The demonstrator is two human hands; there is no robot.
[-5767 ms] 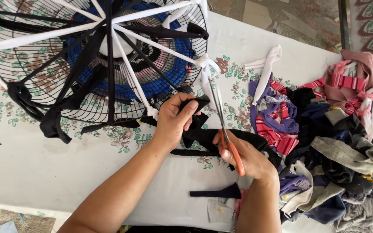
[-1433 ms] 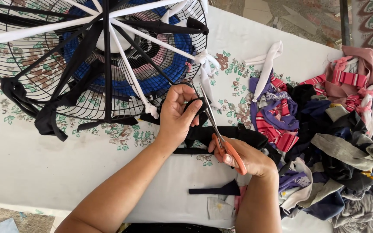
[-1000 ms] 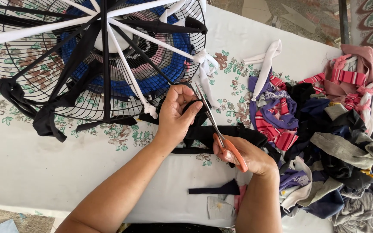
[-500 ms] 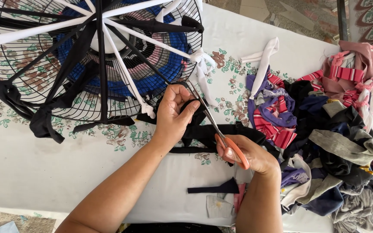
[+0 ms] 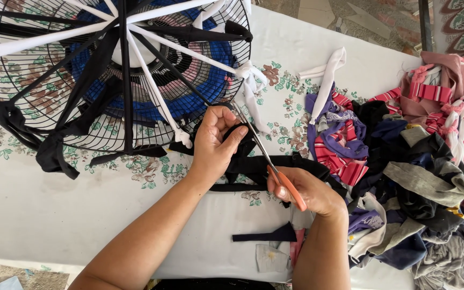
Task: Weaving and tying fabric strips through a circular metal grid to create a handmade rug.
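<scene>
Two hands work close together near the front edge of the counter (image 5: 38,215), just below the rim of a round wire fan guard (image 5: 6,91) strung with white and black cloth spokes. The left hand (image 5: 216,142) has its fingers (image 5: 232,140) curled shut around a bunch of black fabric strip (image 5: 253,166), pinching it up off the cloth-covered surface. That strip runs long-ways from left to right, passing under the palm and out toward the heap of fabric scraps (image 5: 420,177) on the right side. The right hand (image 5: 310,192) grips orange-handled scissors (image 5: 267,158), fingers closed through the loops; the blades slant up and to the left, their tips lying right beside the left thumb, against the bunched black cloth. Whether the blades are parted I cannot tell. So the strip sits between both hands, held by the left, with the scissors crossing its length at an angle. A loose short black offcut (image 5: 267,235) lies nearer the body, apart from both.
</scene>
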